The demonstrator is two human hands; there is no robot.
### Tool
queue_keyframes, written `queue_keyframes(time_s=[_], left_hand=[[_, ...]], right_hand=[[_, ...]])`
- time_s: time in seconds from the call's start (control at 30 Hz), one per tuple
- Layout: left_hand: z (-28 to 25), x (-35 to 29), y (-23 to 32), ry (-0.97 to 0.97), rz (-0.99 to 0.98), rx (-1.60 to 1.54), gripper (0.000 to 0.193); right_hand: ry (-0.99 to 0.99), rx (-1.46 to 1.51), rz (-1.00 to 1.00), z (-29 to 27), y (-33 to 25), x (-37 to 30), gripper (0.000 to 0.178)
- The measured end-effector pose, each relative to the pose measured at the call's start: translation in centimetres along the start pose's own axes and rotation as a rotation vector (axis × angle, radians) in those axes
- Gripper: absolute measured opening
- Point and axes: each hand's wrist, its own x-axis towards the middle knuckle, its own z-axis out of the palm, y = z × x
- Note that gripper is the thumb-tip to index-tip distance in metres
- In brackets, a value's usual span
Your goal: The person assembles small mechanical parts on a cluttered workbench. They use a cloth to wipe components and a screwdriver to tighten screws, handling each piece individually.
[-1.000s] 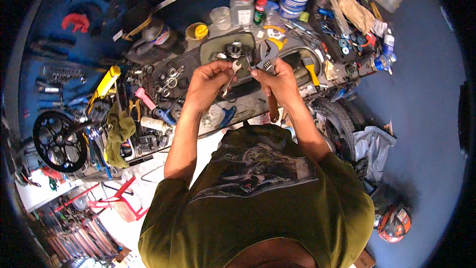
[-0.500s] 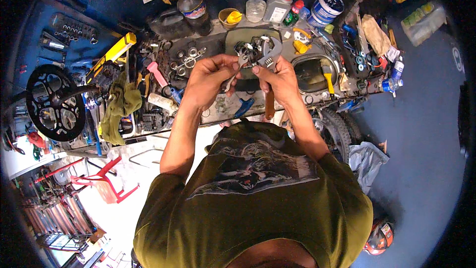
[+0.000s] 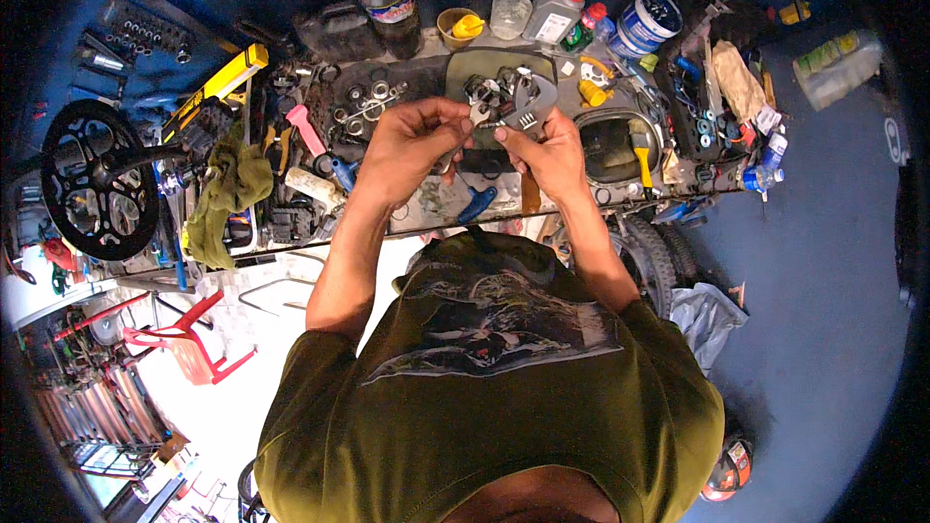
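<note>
Over the workbench, my left hand (image 3: pixel 417 147) is closed on a small open-end wrench (image 3: pixel 479 115); its jaw shows past my fingertips. My right hand (image 3: pixel 550 157) grips a large adjustable wrench (image 3: pixel 535 102), whose brown handle (image 3: pixel 530 198) comes out below the palm. Dark metal parts (image 3: pixel 495 85) sit between the two wrench heads; whether the jaws touch them I cannot tell. Below my hands, a blue-handled tool (image 3: pixel 477 204) lies by the bench's near edge. An olive mat (image 3: pixel 465 68) is behind the parts.
Left on the bench are loose rings and bearings (image 3: pixel 371 102), a pink-handled tool (image 3: pixel 306 130), an olive rag (image 3: pixel 232 189) and a black crankset (image 3: pixel 101 179). Bottles and tubs (image 3: pixel 647 24) line the back. A yellow-handled brush (image 3: pixel 642 155) lies in a dark basin (image 3: pixel 605 163) at right.
The small wrench's jaw is a little farther right and up, and the adjustable wrench is slightly turned. Both hands keep their grip; the whole view has shifted slightly.
</note>
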Motion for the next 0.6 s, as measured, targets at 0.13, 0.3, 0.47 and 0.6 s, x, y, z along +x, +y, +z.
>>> queue_keyframes(time_s=[0.13, 0.3, 0.47, 0.6], left_hand=[[-0.1, -0.1, -0.4, -0.005, -0.023, -0.037, 0.018], [0.4, -0.4, -0.8, -0.040, -0.044, -0.082, 0.026], [0.7, -0.9, -1.3, -0.096, -0.049, -0.071, 0.032], [0.1, -0.8, -3.2, -0.070, -0.050, -0.030, 0.032]], right_hand=[[0.013, -0.080, -0.039, 0.1, -0.2, -0.3, 0.017], [-0.018, -0.080, -0.115, -0.2, 1.2, -0.5, 0.023], [-0.055, -0.081, -0.106, 0.0, 2.4, -0.6, 0.031], [-0.057, -0.120, -0.089, 0.4, 2.8, -0.8, 0.032]])
